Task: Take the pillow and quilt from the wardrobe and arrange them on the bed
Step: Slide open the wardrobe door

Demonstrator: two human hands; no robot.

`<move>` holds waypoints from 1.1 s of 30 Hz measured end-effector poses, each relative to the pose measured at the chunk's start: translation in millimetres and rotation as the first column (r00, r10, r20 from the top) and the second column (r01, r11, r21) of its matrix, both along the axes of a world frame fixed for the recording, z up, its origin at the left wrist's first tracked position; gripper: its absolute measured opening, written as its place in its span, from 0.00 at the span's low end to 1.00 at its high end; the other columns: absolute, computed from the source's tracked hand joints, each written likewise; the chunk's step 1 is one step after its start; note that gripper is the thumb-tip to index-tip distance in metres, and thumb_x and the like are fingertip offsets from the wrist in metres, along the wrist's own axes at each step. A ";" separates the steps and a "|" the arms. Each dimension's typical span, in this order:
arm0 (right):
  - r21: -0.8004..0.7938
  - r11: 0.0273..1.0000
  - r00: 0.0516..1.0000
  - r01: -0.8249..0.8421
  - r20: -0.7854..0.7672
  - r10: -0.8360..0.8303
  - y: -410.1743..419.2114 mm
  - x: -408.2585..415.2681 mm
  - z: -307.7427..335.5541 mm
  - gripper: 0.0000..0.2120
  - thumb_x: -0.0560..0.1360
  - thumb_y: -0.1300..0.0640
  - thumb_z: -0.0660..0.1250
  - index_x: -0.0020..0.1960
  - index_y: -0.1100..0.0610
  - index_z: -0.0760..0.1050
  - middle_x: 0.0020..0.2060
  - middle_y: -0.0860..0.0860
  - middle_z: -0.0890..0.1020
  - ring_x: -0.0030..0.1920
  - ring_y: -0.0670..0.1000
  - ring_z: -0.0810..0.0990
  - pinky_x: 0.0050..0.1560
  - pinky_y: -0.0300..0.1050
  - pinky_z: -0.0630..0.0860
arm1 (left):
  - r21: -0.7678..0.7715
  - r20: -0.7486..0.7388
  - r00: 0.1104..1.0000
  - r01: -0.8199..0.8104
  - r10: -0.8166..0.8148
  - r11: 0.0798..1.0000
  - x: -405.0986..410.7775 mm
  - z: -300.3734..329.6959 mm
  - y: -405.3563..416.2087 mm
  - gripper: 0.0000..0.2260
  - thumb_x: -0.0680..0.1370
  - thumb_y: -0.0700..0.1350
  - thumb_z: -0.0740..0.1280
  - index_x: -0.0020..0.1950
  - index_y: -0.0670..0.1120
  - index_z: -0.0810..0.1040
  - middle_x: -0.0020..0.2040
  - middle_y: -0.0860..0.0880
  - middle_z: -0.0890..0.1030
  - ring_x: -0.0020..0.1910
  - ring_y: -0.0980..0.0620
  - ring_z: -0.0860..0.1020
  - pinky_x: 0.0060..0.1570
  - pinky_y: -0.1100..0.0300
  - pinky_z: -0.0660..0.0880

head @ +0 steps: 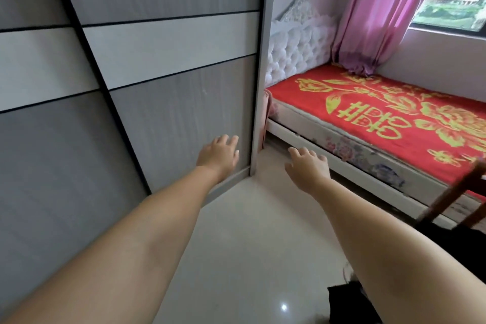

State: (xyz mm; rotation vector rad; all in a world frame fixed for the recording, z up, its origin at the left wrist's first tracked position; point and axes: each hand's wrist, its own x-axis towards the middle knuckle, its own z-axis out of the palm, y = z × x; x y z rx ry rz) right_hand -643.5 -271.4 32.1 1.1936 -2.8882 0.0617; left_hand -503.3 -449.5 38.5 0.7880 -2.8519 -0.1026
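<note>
Both hands, left [219,156] and right [307,166], reach forward, empty, fingers spread, toward the shut wardrobe [163,66].

Both bare arms outstretched; left hand [218,156] and right hand [307,167] empty, fingers spread.

The wardrobe [157,60] stands shut on the left, its grey sliding doors crossed by a white band. Just beside its end panel, the bed [368,118] lies under a red cover with gold flowers, its white tufted headboard behind.
</note>
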 end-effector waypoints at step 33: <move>-0.481 0.835 0.860 0.268 0.511 0.018 -528.5 -454.2 47.3 0.28 0.80 0.45 0.54 0.76 0.55 0.53 0.71 0.59 0.64 0.70 0.60 0.67 0.68 0.60 0.66 | -0.631 0.289 0.908 0.418 -0.302 0.654 -538.9 129.1 -439.9 0.20 0.79 0.45 0.58 0.71 0.44 0.64 0.72 0.42 0.65 0.72 0.44 0.63 0.73 0.45 0.57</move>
